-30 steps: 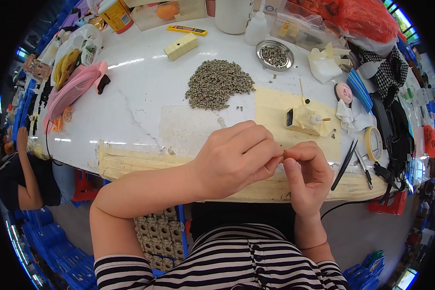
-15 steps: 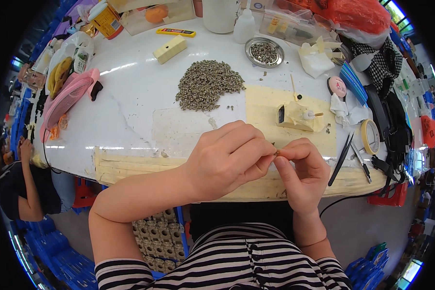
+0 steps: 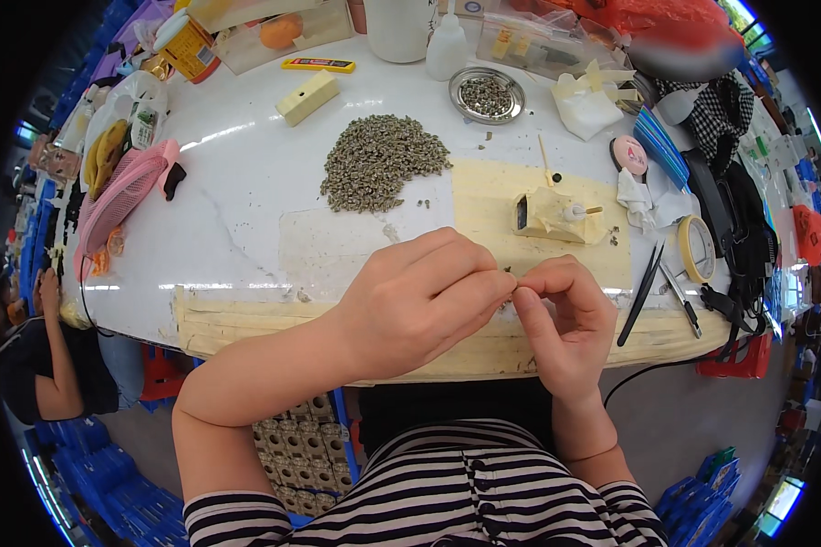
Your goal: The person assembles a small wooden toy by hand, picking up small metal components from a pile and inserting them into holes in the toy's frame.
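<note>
Both hands meet in front of me, above the tape-covered front edge of the table. My left hand (image 3: 426, 305) is closed, with its fingertips pinched on a tiny dark metal part (image 3: 508, 271) that barely shows. My right hand (image 3: 567, 319) pinches thumb and forefinger at the same spot, touching the left fingertips. Its exact grip on the part is hidden. Beyond the hands lies a heap of small metal parts (image 3: 379, 164), and a few loose ones sit by its right edge. A tape-wrapped block (image 3: 556, 219) with a thin stick poking out rests on the yellow taped sheet (image 3: 483, 196).
Farther back are a round metal dish (image 3: 518, 108) of small parts, a squeeze bottle (image 3: 446, 55) and a cream block (image 3: 307, 98). Dark tweezers (image 3: 640, 296), a metal-tipped tool (image 3: 680, 296) and a tape roll (image 3: 697, 248) lie right. A pink mesh item (image 3: 123, 196) lies left.
The table's things have shifted slightly left in the view. My left fingers look straighter over the pinched part; both hands stay together at nearly the same place.
</note>
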The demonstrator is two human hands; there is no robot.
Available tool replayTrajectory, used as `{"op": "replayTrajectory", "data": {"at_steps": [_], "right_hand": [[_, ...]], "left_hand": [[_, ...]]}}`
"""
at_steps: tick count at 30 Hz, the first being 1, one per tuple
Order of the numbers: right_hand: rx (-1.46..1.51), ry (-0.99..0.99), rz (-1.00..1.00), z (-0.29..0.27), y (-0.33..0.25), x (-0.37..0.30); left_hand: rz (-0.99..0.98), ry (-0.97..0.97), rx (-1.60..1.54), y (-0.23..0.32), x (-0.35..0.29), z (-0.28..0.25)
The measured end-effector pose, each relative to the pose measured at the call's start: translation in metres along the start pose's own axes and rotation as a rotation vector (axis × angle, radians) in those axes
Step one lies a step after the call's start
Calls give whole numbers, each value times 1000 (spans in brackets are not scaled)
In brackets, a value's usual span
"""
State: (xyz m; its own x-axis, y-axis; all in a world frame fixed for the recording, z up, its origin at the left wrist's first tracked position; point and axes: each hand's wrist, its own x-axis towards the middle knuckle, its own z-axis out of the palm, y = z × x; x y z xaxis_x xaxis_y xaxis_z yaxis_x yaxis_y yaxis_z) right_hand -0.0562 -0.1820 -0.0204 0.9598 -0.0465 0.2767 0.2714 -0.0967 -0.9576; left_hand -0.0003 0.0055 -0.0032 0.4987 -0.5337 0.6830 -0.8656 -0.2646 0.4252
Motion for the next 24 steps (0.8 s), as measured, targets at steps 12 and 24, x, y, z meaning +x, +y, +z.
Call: {"op": "replayTrajectory", "data": {"at_steps": [12, 24], "right_hand": [[-181, 33, -115, 4, 2, 3], [-56, 17, -10, 3, 2, 1]], "left_hand": [[13, -49, 64, -1, -3, -2], [-23, -17, 8, 0, 0, 0]]}}
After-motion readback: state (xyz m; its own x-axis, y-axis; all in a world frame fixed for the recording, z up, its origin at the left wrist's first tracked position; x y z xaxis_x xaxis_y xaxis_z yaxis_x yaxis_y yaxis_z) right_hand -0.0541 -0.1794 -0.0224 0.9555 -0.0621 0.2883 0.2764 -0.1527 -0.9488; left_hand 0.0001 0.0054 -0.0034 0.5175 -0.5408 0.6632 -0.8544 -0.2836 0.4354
